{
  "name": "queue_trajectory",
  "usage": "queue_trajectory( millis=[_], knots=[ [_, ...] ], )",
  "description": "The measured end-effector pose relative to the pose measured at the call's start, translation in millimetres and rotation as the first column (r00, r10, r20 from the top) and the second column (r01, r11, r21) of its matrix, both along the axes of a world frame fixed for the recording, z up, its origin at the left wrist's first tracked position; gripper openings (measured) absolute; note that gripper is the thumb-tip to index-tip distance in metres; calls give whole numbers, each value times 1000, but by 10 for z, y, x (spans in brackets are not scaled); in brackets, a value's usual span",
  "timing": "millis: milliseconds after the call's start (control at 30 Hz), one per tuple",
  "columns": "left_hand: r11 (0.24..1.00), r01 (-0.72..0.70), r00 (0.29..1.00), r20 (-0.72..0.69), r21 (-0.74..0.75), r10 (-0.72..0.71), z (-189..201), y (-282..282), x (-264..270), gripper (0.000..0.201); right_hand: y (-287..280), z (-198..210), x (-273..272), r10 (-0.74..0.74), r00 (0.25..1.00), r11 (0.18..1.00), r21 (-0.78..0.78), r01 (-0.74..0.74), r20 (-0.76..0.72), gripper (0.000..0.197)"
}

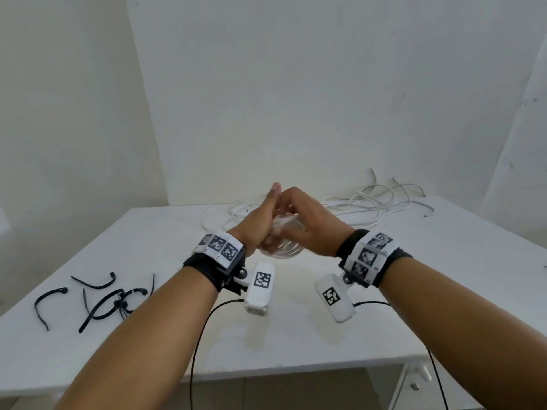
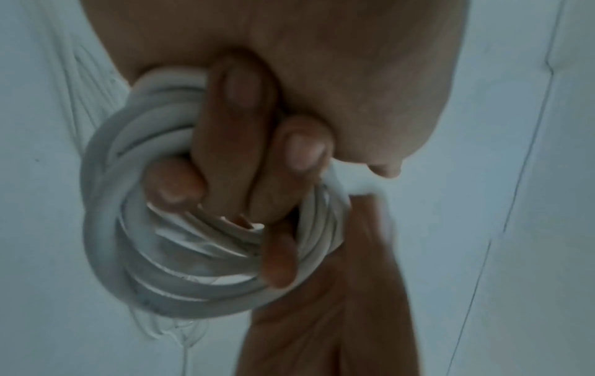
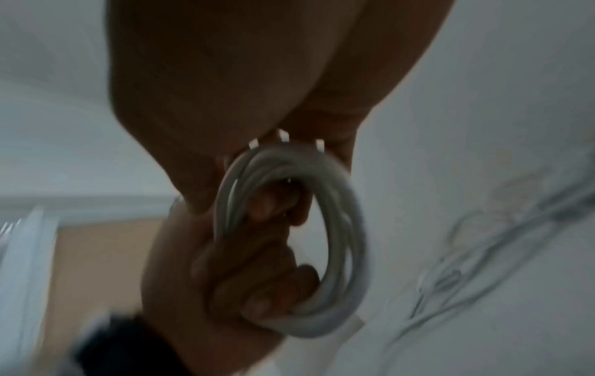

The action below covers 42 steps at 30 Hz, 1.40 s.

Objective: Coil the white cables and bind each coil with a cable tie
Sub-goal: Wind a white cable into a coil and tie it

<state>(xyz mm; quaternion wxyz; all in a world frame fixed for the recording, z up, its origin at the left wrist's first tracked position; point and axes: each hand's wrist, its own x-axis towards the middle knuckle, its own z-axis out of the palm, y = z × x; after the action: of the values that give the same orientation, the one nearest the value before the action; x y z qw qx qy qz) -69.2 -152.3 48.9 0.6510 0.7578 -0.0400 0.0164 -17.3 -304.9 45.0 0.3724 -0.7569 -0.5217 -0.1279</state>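
A white cable coil [image 1: 281, 244] of several loops hangs above the middle of the white table [image 1: 296, 344], held between both hands. My left hand [image 1: 260, 229] has its fingers [image 2: 238, 142] curled through the coil [image 2: 180, 257] and grips its loops. My right hand [image 1: 310, 226] meets it from the right, and in the right wrist view its fingers close on the top of the coil [image 3: 347, 229]. Motion blurs both wrist views. Several black cable ties [image 1: 100, 300] lie loose on the table at the left, apart from both hands.
A tangle of loose white cables [image 1: 370, 202] lies along the table's back edge, by the wall, behind the hands. Thin black wires [image 1: 201, 329] run from the wrist cameras over the table's front edge. A white cabinet [image 1: 414, 383] stands below at the right.
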Motion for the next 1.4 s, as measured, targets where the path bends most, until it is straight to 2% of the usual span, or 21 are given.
queue_trajectory(
  millis=[33, 67, 100, 167, 233, 300, 367, 433, 533, 633, 700, 767, 867, 967, 1067, 1200, 1267, 1300, 1400],
  knots=[
    [998, 31, 999, -2, -47, -32, 26, 35, -14, 84, -41, 8, 27, 42, 982, 996, 86, -27, -183, 23],
    [994, 67, 998, 1, -90, -67, 52, 55, -25, 86, -63, -17, 61, 67, 952, 982, 187, -10, -300, 26],
    [987, 88, 996, 8, -133, -88, 74, 64, -22, 87, -65, -42, 69, 71, 931, 967, 254, 24, -358, 32],
    [972, 71, 997, 8, -225, -71, 123, 29, -32, 85, 12, -106, 42, 23, 930, 955, 285, 88, -366, 37],
    [945, -3, 1000, -14, -328, -2, 154, -40, -23, 81, 132, -135, -27, -8, 927, 931, 335, 144, -375, 33],
    [916, -114, 993, -41, -384, 106, 167, -118, 5, 74, 218, -102, -89, 28, 877, 866, 449, 218, -480, 28],
    [874, -244, 969, -79, -420, 232, 175, -178, 42, 62, 267, -41, -100, -20, 850, 814, 485, 320, -527, 24],
    [824, -320, 946, -120, -468, 300, 197, -217, 51, 55, 297, -7, -102, -95, 862, 796, 481, 366, -499, 19],
    [787, -343, 939, -175, -514, 296, 244, -219, 36, 55, 324, -34, -80, -167, 908, 791, 497, 356, -385, 20],
    [787, -335, 941, -227, -518, 251, 243, -190, 32, 55, 319, -76, -100, -174, 916, 811, 475, 341, -362, 21],
    [806, -331, 941, -240, -491, 240, 237, -160, 29, 47, 290, -58, -112, -158, 916, 835, 446, 323, -368, 21],
    [837, -334, 941, -208, -434, 267, 260, -125, 23, 33, 259, -3, -136, -84, 916, 857, 441, 267, -391, 22],
    [845, -349, 937, -138, -406, 321, 312, -98, 0, 30, 292, 56, -121, -50, 918, 851, 465, 246, -394, 27],
    [811, -267, 962, -94, -521, 257, 321, -76, -42, 28, 389, 122, -94, -153, 929, 811, 495, 313, -337, 28],
    [780, -164, 980, -8, -604, 201, 302, 28, -136, 34, 521, 181, -114, -179, 933, 825, 469, 315, -311, 28],
    [811, -288, 938, 20, -510, 345, 240, 252, -242, 34, 751, 175, -211, -195, 947, 882, 377, 283, -255, 32],
    [820, -344, 923, -3, -458, 386, 181, 449, -297, 33, 890, 120, -258, -171, 938, 924, 282, 259, -301, 32],
    [819, -373, 913, -16, -436, 408, 154, 583, -337, 30, 979, 88, -287, -119, 917, 943, 246, 224, -380, 28],
    [765, -466, 866, -54, -444, 497, 111, 1003, -483, 25, 1220, 23, -365, 36, 768, 979, 176, 101, -640, 28]
  ],
)
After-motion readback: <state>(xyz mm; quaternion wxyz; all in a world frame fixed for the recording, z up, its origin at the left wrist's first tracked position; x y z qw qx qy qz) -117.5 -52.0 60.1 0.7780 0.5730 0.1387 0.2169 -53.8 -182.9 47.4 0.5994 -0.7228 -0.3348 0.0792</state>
